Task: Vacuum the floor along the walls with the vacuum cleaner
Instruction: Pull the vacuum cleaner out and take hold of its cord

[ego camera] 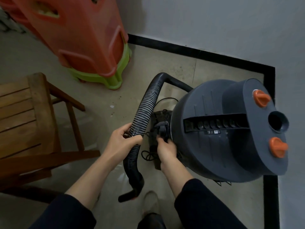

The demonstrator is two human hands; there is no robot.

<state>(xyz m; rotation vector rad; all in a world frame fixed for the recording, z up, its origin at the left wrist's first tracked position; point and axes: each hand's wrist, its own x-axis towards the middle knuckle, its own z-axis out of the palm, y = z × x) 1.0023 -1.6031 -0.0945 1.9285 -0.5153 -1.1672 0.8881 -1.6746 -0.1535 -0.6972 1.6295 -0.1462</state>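
- Head view: the grey drum-shaped plastic vacuum cleaner (231, 129) with two orange knobs stands in the corner of the room, at about 3 o'clock from both hands, close to the black skirting strip (198, 53) of the wall.
- The right hand (166, 149) is the nearer one to the drum. Its fingers curl on a dark fitting (162, 129) at the side of the drum, where a thin black cord (148, 154) is also lying; what this fitting is, I cannot tell.
- The left hand (122, 141) grasps the black ribbed flexible hose (143, 111) around its middle.
- The long axis of the hose runs from 12 o'clock, where it bends over toward the drum, down to 6 o'clock, where its black curved nozzle end (130, 192) hangs low near a light shoe (151, 204).
- I judge that the next move depends on this: the nozzle lies below the left hand, not yet directed to the wall edge.
- The hose looks dusty grey between its ribs; the drum is matt, with a long slot in its top.
- At 9 o'clock stands a brown wooden slatted chair (24, 113), and at 11 o'clock a stack of orange and green plastic stools (82, 38).
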